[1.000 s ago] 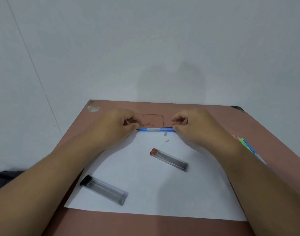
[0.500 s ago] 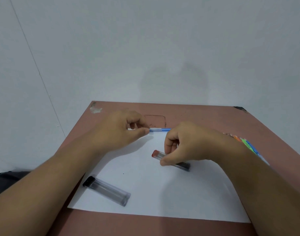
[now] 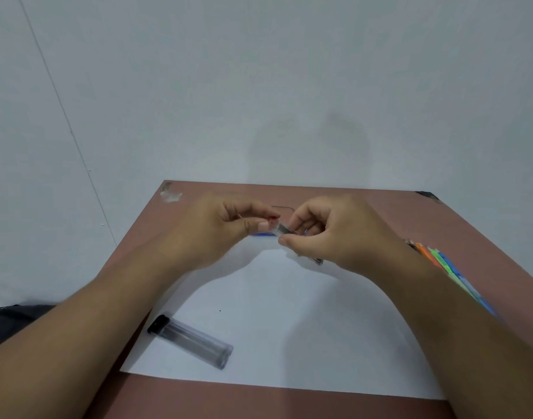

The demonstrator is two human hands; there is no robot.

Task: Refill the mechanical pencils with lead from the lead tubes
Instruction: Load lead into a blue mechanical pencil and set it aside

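My right hand (image 3: 334, 234) grips a clear lead tube (image 3: 284, 229) with a red cap, lifted above the white paper (image 3: 289, 328). My left hand (image 3: 226, 228) pinches the tube's red cap end between thumb and fingers. A blue mechanical pencil (image 3: 263, 234) lies on the table beneath my hands, mostly hidden. A second clear lead tube (image 3: 192, 341) with a black cap lies on the paper at the front left.
Several coloured mechanical pencils (image 3: 440, 261), orange, green and blue, lie at the right, partly behind my right forearm. The brown table (image 3: 410, 219) ends at a white wall. A dark object (image 3: 5, 319) sits off the table's left side.
My right hand picked the red-capped tube up off the paper and raised it. My left hand let go of the blue pencil, which lies on the table, and took the tube's cap end.
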